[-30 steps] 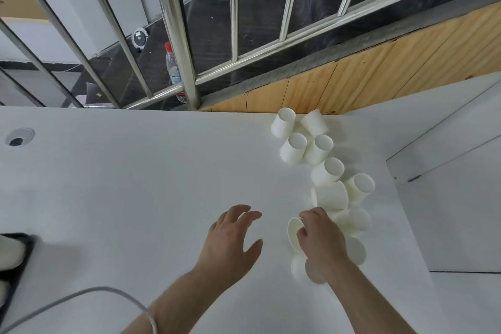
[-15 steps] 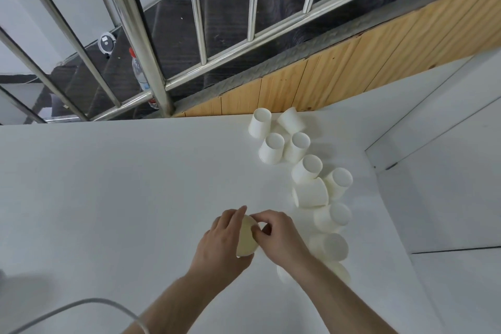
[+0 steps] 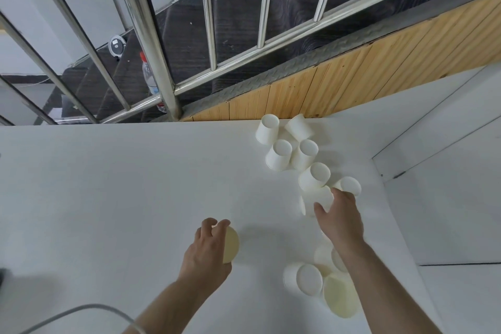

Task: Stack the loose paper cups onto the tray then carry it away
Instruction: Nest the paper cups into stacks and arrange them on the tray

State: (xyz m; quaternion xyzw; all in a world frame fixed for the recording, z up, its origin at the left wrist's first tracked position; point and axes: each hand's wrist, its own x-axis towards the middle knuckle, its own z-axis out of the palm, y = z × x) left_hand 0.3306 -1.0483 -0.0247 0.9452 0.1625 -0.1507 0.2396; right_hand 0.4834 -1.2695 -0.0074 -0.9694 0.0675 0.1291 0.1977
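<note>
white table (image 3: 108, 198), matte. loose paper cups (image 3: 282, 156) scattered in a line down its right side, most tipped over.

No text, brand, number or sign can be read anywhere. The white paper cups (image 3: 282, 158) on the white desk (image 3: 122, 184) are plain. The clear plastic bottle with a red cap (image 3: 149, 77) behind the steel railing carries a label, but it is too small and blurred to make out.
</note>
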